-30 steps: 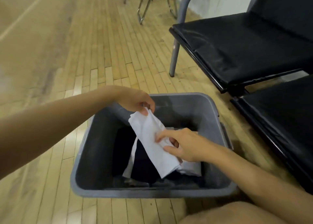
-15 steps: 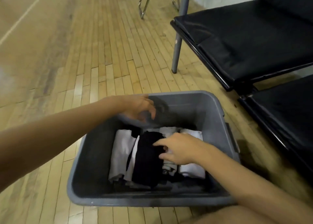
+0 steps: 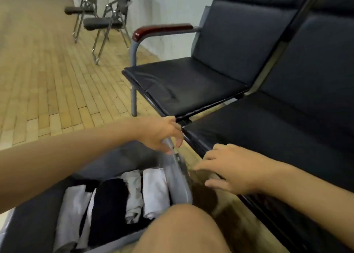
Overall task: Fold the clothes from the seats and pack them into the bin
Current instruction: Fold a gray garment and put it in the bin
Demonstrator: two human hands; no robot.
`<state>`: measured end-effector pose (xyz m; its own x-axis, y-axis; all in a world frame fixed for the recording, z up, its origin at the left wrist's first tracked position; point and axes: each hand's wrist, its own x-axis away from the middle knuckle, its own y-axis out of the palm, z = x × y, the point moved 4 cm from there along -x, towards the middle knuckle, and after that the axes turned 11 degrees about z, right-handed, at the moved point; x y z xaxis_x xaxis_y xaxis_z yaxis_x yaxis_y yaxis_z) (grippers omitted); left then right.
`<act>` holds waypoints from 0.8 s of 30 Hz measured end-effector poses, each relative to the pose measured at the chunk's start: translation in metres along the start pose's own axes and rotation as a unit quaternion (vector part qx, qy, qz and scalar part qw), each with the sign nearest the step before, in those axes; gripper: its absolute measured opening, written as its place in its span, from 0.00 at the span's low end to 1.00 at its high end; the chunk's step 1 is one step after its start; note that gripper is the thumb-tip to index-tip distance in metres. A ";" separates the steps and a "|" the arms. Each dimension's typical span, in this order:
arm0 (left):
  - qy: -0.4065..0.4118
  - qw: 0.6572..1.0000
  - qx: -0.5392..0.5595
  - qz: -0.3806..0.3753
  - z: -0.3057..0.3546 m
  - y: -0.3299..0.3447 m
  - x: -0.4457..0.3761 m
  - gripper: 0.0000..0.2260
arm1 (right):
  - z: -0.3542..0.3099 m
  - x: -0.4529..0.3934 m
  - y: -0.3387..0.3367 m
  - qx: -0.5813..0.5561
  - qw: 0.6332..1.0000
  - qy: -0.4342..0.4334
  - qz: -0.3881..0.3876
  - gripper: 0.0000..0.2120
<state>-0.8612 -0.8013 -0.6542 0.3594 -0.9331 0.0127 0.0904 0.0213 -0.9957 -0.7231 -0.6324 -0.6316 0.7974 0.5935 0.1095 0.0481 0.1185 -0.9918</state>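
Observation:
The grey bin point(image 3: 181, 182) stands on the floor at the lower left. Inside it lie folded clothes side by side: a white piece point(image 3: 73, 205), a black piece point(image 3: 109, 201), a grey piece point(image 3: 134, 191) and another white piece point(image 3: 155, 189). My left hand point(image 3: 160, 134) is at the bin's far right corner, thumb and fingers curled around the rim. Holding nothing, my right hand point(image 3: 229, 168) hovers with fingers spread over the gap between the bin and the near black seat point(image 3: 268, 134). No clothes show on that seat or on the far seat point(image 3: 183, 84).
My bare knee point(image 3: 178, 231) covers the bin's near right corner. The far seat has a grey leg and a red-brown armrest point(image 3: 162, 29). Two folding chairs point(image 3: 99, 23) stand by the wall at the back left. Wooden floor point(image 3: 47, 80) stretches to the left.
The white piece went down into the bin among the others. Both hands came out of the bin, the left to its rim, the right toward the seat. My view rose toward the seats.

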 end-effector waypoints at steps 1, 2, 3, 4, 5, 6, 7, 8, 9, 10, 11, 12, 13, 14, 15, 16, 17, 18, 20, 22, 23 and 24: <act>0.027 1.000 0.002 0.015 0.016 -0.013 -0.021 0.13 | 0.013 0.026 -0.012 0.007 1.000 0.025 0.000 0.25; 0.059 0.998 0.007 0.033 0.034 -0.026 -0.042 0.12 | 0.025 0.053 -0.022 0.006 0.998 0.058 -0.002 0.25; 0.092 0.994 0.010 0.050 0.054 -0.037 -0.064 0.11 | 0.038 0.081 -0.031 0.002 0.996 0.094 -0.002 0.25; 0.120 0.991 0.008 0.061 0.074 -0.047 -0.088 0.11 | 0.052 0.111 -0.036 -0.005 0.991 0.133 0.001 0.25; 0.139 0.988 0.005 0.066 0.093 -0.055 -0.112 0.11 | 0.065 0.142 -0.039 -0.013 0.985 0.174 0.006 0.25; 0.157 0.985 0.003 0.068 0.113 -0.060 -0.138 0.11 | 0.079 0.173 -0.039 -0.018 0.976 0.216 0.014 0.26; 0.178 0.982 0.009 0.069 0.136 -0.064 -0.164 0.11 | 0.091 0.206 -0.036 -0.021 0.965 0.260 0.024 0.26; 0.197 0.978 0.017 0.066 0.160 -0.067 -0.190 0.11 | 0.101 0.240 -0.030 -0.023 0.951 0.305 0.032 0.26; 0.218 0.974 0.027 0.063 0.187 -0.069 -0.215 0.11 | 0.110 0.274 -0.023 -0.025 0.935 0.352 0.040 0.26; 0.238 0.969 0.034 0.056 0.214 -0.069 -0.239 0.11 | 0.117 0.308 -0.016 -0.029 0.916 0.397 0.049 0.26; 0.257 0.964 0.039 0.047 0.243 -0.068 -0.261 0.11 | 0.122 0.341 -0.007 -0.034 0.895 0.440 0.061 0.25; 0.274 0.960 0.043 0.037 0.272 -0.067 -0.282 0.11 | 0.123 0.373 0.000 -0.038 0.874 0.479 0.073 0.25; 0.289 0.956 0.043 0.027 0.299 -0.063 -0.301 0.11 | 0.122 0.403 0.008 -0.040 0.852 0.515 0.081 0.24; 0.306 0.951 0.043 0.020 0.325 -0.059 -0.319 0.10 | 0.120 0.430 0.016 -0.038 0.831 0.548 0.085 0.24; 0.321 0.946 0.042 0.016 0.348 -0.053 -0.335 0.10 | 0.117 0.454 0.023 -0.034 0.811 0.578 0.086 0.24; 0.334 0.941 0.044 0.014 0.369 -0.046 -0.349 0.09 | 0.114 0.475 0.028 -0.031 0.790 0.606 0.087 0.23; 0.340 0.939 0.045 0.011 0.386 -0.038 -0.364 0.09 | 0.113 0.494 0.033 -0.031 0.771 0.630 0.089 0.23; 0.342 0.939 0.047 0.007 0.400 -0.031 -0.376 0.09 | 0.112 0.510 0.037 -0.031 0.753 0.651 0.089 0.23; 0.336 0.941 0.044 -0.001 0.420 -0.021 -0.398 0.09 | 0.115 0.534 0.041 -0.024 0.730 0.678 0.085 0.23; 0.330 0.943 0.044 -0.003 0.432 -0.013 -0.413 0.10 | 0.123 0.550 0.043 -0.019 0.718 0.693 0.058 0.24; 0.330 0.943 0.053 0.001 0.437 -0.008 -0.417 0.11 | 0.126 0.555 0.045 -0.019 0.715 0.698 0.033 0.24; 0.333 0.940 0.070 0.008 0.442 -0.003 -0.418 0.12 | 0.127 0.558 0.047 -0.023 0.713 0.701 -0.001 0.25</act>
<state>-0.6009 -0.2529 -0.6162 -0.2953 -0.9492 -0.1088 0.2286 0.0403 -0.9727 -0.3527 -0.1949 -0.6084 0.6142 -0.7885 -0.0307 0.0442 0.0732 -0.9963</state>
